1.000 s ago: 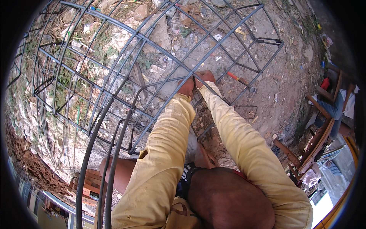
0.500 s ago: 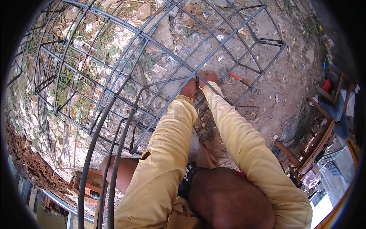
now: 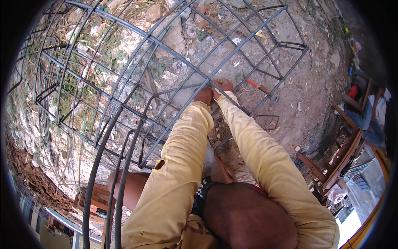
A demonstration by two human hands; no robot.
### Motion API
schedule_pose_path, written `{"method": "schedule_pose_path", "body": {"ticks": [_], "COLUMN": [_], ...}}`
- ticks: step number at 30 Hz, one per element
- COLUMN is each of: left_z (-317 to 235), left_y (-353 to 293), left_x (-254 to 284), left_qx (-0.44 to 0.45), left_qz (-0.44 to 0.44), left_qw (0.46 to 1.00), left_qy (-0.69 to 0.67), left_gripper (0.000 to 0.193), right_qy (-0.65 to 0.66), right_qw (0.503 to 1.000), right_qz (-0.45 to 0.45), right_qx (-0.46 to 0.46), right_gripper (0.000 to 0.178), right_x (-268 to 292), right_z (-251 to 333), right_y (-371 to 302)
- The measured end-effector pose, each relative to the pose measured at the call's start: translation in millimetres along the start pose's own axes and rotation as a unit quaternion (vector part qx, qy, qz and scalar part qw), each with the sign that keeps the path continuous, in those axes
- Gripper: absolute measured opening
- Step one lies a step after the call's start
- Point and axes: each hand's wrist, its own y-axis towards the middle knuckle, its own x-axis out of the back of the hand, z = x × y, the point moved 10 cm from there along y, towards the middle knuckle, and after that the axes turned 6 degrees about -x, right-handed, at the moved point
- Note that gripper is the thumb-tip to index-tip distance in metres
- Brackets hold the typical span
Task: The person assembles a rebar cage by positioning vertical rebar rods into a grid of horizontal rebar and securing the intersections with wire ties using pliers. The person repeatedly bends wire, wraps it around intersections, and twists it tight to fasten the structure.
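A large cage of dark steel reinforcing bars (image 3: 149,41) spans the ground in front of me. Both arms in yellow sleeves reach forward to one crossing of bars. My left hand (image 3: 204,94) is closed around the bar at that crossing. My right hand (image 3: 224,85) sits right beside it, fingers curled on the same bar; whether it holds a wire or small tool I cannot tell. A hammer with a red handle (image 3: 260,88) lies on the dirt just past my right hand.
The ground is bare dirt with stones, dry leaves and litter. Curved bars (image 3: 108,174) rise close at lower left. Wooden planks and a bench-like frame (image 3: 340,162) stand at right, where another person (image 3: 369,116) sits. A brick pile (image 3: 29,182) lies at far left.
Both hands stay at the same bar crossing, with only small shifts of the fingers. The view has barely moved.
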Motion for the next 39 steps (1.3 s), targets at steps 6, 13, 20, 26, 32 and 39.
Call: {"method": "schedule_pose_path", "body": {"ticks": [6, 13, 20, 26, 32, 39], "left_z": [-54, -41, -60, -66, -111, -145], "left_y": [-6, -2, -11, -4, -30, -66], "left_x": [16, 12, 25, 52, 20, 76], "left_qx": [-0.118, -0.213, 0.173, -0.032, 0.337, 0.306], "left_qz": [0.149, 0.162, 0.207, 0.105, 0.149, 0.097], "left_qw": [0.975, 0.956, 0.924, 0.972, 0.677, 0.707], "left_qy": [0.111, -0.118, -0.271, -0.208, -0.637, -0.630], "left_gripper": [0.006, 0.012, 0.007, 0.008, 0.030, 0.040], "right_qy": [0.175, 0.372, 0.188, 0.283, 0.611, 0.488], "right_qw": [0.969, 0.875, 0.970, 0.925, 0.736, 0.792], "right_qz": [0.046, 0.142, 0.065, 0.143, 0.161, 0.202], "right_qx": [-0.170, -0.277, -0.142, -0.207, -0.243, -0.308], "right_gripper": [0.027, 0.023, 0.020, 0.020, 0.017, 0.016], "right_x": [2, -24, 9, -21, -51, -52], "right_z": [-53, -41, -55, -16, -47, -44], "right_y": [-12, -30, -19, -36, -24, -43]}}
